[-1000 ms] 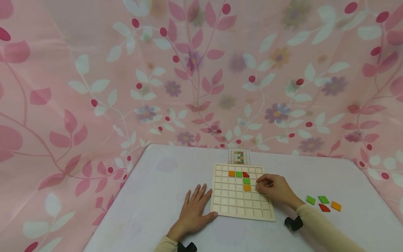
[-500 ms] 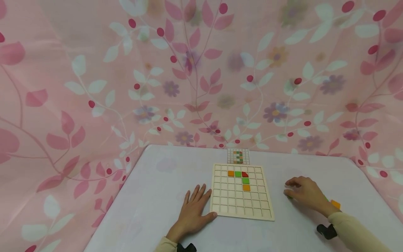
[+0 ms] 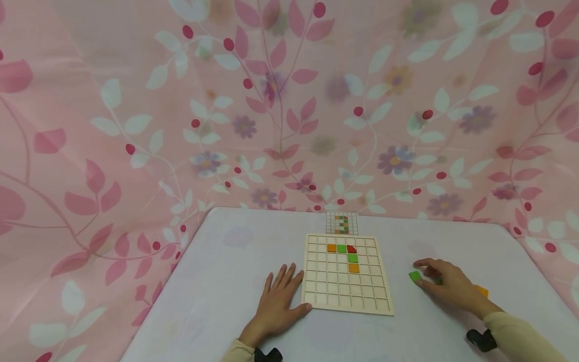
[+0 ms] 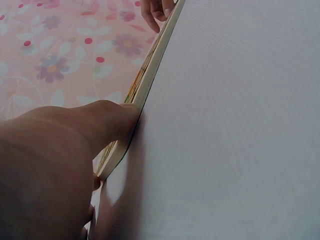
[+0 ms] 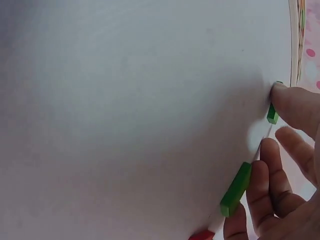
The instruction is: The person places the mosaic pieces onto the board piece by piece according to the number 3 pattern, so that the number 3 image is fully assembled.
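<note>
While your left hand (image 3: 278, 307) lies spread, thumb on the near left corner of the board (image 3: 334, 290), your right hand (image 3: 452, 288) is wide, its thumb touching a green tile (image 3: 413, 276) on the desk (image 3: 393, 239), right of the board. For a good pinch, you could bring your pointing finger gently to the tile's far edge. It lies flat and looks square, so no side seems longest; its sides look turned from the board's lines.

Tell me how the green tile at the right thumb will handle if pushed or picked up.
The green tile is probably stiff, given its crisp, straight edges. Its flat-sided shape should make it slide rather than roll. Being small and thin, it's likely light to lift.
</note>
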The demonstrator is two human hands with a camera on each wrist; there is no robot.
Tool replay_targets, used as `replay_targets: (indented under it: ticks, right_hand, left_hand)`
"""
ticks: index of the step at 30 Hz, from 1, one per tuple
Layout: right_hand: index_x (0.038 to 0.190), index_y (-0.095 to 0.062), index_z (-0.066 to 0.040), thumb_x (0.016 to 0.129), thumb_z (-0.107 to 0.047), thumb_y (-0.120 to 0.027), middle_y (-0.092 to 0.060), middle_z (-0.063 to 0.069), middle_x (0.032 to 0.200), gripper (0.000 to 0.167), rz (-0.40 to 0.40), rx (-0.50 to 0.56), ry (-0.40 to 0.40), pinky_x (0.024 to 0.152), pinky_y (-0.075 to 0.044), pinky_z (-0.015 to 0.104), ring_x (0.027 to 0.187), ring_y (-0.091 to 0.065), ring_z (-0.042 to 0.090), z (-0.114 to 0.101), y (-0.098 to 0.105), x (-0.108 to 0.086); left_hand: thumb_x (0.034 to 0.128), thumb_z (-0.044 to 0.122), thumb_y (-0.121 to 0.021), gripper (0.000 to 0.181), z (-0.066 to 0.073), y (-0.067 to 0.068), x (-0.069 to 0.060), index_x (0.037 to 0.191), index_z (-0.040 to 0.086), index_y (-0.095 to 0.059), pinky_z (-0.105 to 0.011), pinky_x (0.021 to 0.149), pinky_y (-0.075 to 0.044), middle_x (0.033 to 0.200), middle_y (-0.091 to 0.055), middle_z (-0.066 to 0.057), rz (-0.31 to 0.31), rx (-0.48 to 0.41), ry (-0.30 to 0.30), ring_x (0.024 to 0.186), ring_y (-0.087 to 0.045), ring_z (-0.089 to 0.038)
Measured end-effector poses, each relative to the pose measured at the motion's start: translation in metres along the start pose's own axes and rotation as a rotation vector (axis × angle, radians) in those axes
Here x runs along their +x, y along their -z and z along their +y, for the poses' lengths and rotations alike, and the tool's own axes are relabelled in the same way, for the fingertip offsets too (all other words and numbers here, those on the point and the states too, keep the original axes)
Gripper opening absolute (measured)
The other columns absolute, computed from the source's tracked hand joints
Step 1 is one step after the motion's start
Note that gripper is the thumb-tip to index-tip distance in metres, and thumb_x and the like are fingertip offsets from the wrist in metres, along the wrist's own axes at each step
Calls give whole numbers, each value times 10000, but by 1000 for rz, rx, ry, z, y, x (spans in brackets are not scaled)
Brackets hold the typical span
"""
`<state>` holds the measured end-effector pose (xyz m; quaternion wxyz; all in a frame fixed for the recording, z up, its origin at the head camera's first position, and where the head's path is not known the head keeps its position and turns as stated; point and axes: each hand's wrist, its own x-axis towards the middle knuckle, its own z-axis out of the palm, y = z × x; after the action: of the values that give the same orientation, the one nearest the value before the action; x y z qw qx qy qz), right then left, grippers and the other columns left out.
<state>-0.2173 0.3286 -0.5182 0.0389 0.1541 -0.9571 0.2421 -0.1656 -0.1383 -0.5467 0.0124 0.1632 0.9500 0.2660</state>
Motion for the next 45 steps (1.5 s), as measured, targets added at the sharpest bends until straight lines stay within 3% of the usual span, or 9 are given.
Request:
replay_targets:
  ticks: [7,18,26,45]
  right_hand:
    - [1131,-735,-111,906,-246,-852,-674,-60,913,288,-15,3,-63,706,-529,238,800,-575,15,-3,-5,4]
    - [1066,-730,-78,874,-299,-881,-697,-30,905,329,-1,8,-138,692,-515,214,816,-592,104,2,-5,3]
    - [1111,-714,-13,927,-262,-830,-682,-14,926,330,-55,17,-138,679,-498,213,812,-563,104,7,-8,7]
    - [1087,-719,-23,931,-297,-825,-700,-20,909,332,-50,70,-150,669,-514,213,790,-592,61,-14,-12,9]
  left_hand:
    - [963,586,-642,823,1,-1,1,1638,168,-427,-671,1297,-86,1765,-266,-84,-6,4,4,1658,-160,-351]
    - [961,596,-640,831,2,-3,0,1640,168,-425,-670,1296,-97,1765,-269,-85,-12,7,4,1656,-166,-349]
    - [964,602,-626,828,1,-2,0,1641,171,-424,-666,1299,-90,1765,-268,-83,-6,10,8,1658,-161,-346]
    - [961,602,-636,829,1,0,0,1642,181,-423,-669,1299,-87,1764,-269,-84,-8,7,11,1657,-162,-350]
